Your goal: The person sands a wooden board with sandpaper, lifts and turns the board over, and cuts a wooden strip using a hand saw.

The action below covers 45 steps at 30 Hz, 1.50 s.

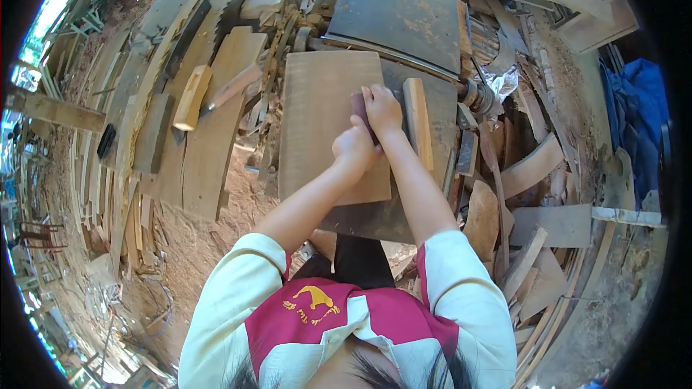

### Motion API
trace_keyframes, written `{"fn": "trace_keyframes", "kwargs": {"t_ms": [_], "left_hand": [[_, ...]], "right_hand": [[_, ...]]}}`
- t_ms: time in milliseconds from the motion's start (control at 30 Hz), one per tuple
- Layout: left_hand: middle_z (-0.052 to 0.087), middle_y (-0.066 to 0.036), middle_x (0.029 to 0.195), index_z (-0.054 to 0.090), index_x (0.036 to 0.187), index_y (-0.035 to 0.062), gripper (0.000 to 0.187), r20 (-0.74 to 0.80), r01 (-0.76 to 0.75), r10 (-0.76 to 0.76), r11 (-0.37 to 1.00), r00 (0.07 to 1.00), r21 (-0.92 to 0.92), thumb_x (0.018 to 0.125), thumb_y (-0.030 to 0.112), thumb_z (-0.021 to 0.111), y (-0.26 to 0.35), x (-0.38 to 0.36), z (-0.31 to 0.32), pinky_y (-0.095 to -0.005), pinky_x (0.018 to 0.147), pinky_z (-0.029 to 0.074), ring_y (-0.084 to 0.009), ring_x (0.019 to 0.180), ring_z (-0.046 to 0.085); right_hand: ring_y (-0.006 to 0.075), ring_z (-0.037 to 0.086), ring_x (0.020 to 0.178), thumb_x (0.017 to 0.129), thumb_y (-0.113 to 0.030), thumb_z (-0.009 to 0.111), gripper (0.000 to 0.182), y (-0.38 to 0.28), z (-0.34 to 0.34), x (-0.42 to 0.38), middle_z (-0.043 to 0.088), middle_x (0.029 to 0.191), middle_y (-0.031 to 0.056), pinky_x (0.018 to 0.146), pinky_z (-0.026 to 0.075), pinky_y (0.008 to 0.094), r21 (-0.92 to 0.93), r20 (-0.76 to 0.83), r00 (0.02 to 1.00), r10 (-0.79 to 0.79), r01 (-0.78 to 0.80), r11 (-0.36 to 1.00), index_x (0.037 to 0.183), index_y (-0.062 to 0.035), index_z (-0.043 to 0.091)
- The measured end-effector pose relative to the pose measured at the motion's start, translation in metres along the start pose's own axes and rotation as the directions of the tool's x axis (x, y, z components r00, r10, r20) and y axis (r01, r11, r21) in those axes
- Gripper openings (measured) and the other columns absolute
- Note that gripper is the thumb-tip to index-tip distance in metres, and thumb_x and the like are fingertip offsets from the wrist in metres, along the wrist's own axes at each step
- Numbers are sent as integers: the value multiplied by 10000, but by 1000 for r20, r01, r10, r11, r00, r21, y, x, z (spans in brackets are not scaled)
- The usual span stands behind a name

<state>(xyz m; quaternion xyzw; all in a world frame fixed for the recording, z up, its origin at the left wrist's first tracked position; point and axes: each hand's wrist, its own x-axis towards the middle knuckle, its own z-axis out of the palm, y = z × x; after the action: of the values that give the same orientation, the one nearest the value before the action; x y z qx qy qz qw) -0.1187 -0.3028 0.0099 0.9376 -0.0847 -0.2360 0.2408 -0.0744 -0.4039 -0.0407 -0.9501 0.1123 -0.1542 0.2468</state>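
A flat, light-brown wooden board (pixel 317 108) lies on the dark metal top of a machine in front of me. My right hand (pixel 382 108) is closed around the upper part of a dark reddish-brown sanding block (pixel 360 106), which rests on the board near its right side. Just below, my left hand (pixel 355 147) wraps the lower end of the same block. The fingers of both hands partly hide it. Close to my right wrist, a narrow wooden strip (pixel 418 124) lies on the metal top (pixel 393 220), to the right of the board.
On the bench at left are a wooden block (pixel 192 99), a wooden-handled blade (pixel 232 89), a toothed saw blade (pixel 229 21) and planks (pixel 209 158). A metal plate (pixel 396 11) lies beyond the board. Offcuts (pixel 533 166) pile up at right, near a blue tarp (pixel 641 101).
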Motion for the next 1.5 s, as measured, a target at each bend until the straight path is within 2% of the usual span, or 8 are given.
{"fn": "trace_keyframes", "kwargs": {"t_ms": [267, 367, 500, 700, 900, 1133, 1200, 1500], "left_hand": [[627, -185, 748, 363, 953, -51, 671, 55, -114, 116, 993, 992, -35, 651, 457, 679, -25, -103, 48, -392, 618, 509, -311, 708, 640], [625, -186, 739, 364, 937, -51, 673, 101, -162, 162, 987, 982, -8, 651, 471, 678, -29, -122, 53, -390, 611, 510, -310, 701, 640], [625, -186, 739, 364, 939, -54, 679, 93, -157, 157, 988, 983, 0, 654, 479, 674, -25, -121, 47, -388, 607, 512, -309, 697, 641], [627, -194, 754, 362, 954, -62, 678, 100, -137, 139, 990, 985, -24, 659, 464, 672, -17, -80, 40, -394, 628, 511, -319, 724, 638], [630, -196, 785, 364, 973, -59, 670, 29, -111, 111, 994, 993, -14, 659, 444, 674, 5, 5, 13, -386, 654, 509, -313, 751, 637], [622, -212, 897, 358, 1063, -87, 720, -16, -60, 61, 997, 998, 54, 679, 443, 659, 29, 107, -22, -379, 732, 496, -316, 850, 622], [615, -218, 929, 359, 1067, -91, 687, -40, -69, 73, 994, 997, 84, 694, 411, 642, 33, 130, -30, -379, 754, 490, -317, 880, 615], [620, -212, 909, 370, 1039, -64, 653, -43, -64, 65, 998, 997, 26, 686, 409, 651, 35, 142, -40, -387, 745, 488, -318, 868, 617]], "right_hand": [[391, 543, 688, 878, -333, 462, 304, -4, -36, -124, 548, 786, 167, 585, 443, 470, -3, -40, 998, 38, -38, 999, 767, -56, 518], [394, 519, 725, 885, -326, 457, 319, -8, -48, -146, 536, 776, 178, 613, 413, 467, 30, -5, 993, 119, -119, 992, 762, -35, 503], [385, 521, 718, 871, -320, 486, 339, -10, -47, -143, 534, 733, 174, 606, 409, 458, 26, -41, 991, 129, -128, 991, 715, -20, 498], [374, 540, 691, 851, -339, 506, 332, 4, -32, -97, 555, 740, 159, 593, 425, 450, 58, -88, 996, 28, -23, 998, 711, -40, 540], [365, 551, 727, 837, -357, 513, 355, 12, -13, -3, 576, 752, 163, 624, 433, 449, 77, -64, 995, 80, -75, 994, 692, -36, 550], [355, 566, 765, 832, -373, 495, 366, 26, 20, 111, 598, 777, 169, 667, 452, 439, 56, -103, 994, 26, -20, 998, 725, -44, 613], [355, 574, 756, 829, -373, 492, 369, 28, 26, 136, 602, 773, 172, 664, 459, 440, -15, -75, 997, 35, -37, 999, 721, -46, 624], [357, 583, 724, 854, -373, 455, 369, 25, 27, 149, 601, 776, 162, 647, 468, 448, -49, -83, 995, 63, -67, 997, 751, -58, 618]]}}
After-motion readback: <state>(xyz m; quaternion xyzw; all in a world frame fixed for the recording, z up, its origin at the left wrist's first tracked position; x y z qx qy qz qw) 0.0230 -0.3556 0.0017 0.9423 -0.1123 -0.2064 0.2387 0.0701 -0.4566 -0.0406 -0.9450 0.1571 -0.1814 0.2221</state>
